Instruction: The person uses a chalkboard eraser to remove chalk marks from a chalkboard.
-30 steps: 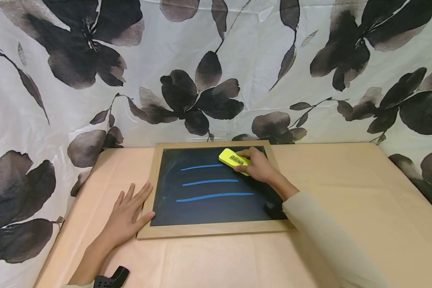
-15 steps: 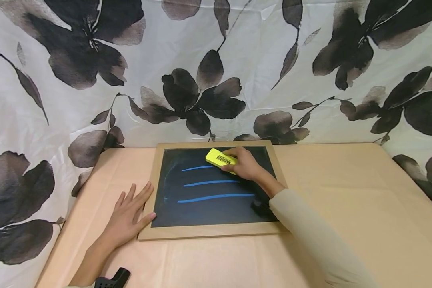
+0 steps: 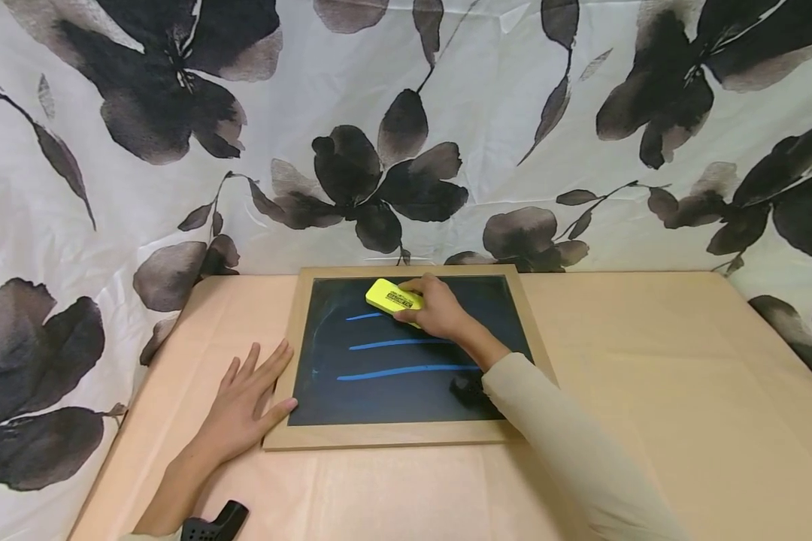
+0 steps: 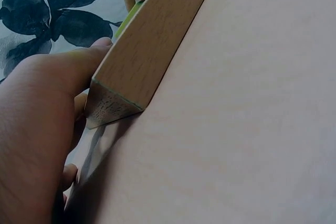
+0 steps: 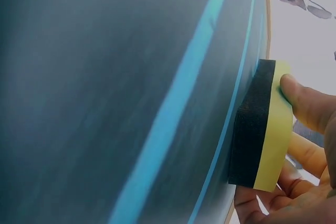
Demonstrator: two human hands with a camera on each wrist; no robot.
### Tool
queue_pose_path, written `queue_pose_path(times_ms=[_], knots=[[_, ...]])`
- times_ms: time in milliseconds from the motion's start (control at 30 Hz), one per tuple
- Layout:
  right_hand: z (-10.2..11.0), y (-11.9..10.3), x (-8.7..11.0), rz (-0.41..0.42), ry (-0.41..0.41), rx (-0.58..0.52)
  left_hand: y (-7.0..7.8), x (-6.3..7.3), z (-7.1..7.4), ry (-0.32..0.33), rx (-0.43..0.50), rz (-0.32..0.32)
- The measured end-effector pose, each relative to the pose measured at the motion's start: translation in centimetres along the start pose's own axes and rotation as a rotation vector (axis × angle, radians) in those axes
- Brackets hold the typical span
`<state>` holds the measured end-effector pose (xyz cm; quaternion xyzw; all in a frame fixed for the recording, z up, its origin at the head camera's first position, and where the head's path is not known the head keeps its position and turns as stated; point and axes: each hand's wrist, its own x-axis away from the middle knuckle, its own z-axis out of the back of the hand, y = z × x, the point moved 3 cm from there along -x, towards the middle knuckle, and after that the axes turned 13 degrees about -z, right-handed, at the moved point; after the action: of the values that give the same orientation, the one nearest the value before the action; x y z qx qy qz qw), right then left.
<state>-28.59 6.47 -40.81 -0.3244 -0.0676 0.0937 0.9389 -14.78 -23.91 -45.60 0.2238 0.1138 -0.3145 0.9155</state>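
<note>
A wood-framed chalkboard (image 3: 406, 402) lies on the table, with three blue lines drawn across its dark face. My right hand (image 3: 440, 308) grips a yellow eraser (image 3: 387, 295) between thumb and fingers, over the top line near the board's upper part. In the right wrist view the black felt side of the eraser (image 5: 253, 124) faces the board surface. Only a short left piece of the top line (image 3: 363, 316) shows beside the eraser. My left hand (image 3: 240, 409) rests with spread fingers against the board's left frame; the left wrist view has its thumb at the frame's corner (image 4: 115, 95).
The light wooden-toned table (image 3: 649, 376) extends to both sides and in front of the board. Behind it hangs a white cloth (image 3: 487, 135) with dark flowers. A black wrist device (image 3: 215, 522) sits on my left wrist.
My right hand has slid the eraser leftward along the top blue line, and that line now shows shorter. My left hand stays at the frame.
</note>
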Motion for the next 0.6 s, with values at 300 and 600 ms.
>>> queue_pose_path(times_ms=[300,600], knots=[[-1.4,-1.9,-0.6,0.027,-0.003,0.039,-0.2,0.0,-0.3,0.000,-0.001,-0.001],[-3.0,-4.1,-1.3,0.061,-0.020,0.043,-0.2,0.0,-0.1,-0.006,-0.007,0.010]])
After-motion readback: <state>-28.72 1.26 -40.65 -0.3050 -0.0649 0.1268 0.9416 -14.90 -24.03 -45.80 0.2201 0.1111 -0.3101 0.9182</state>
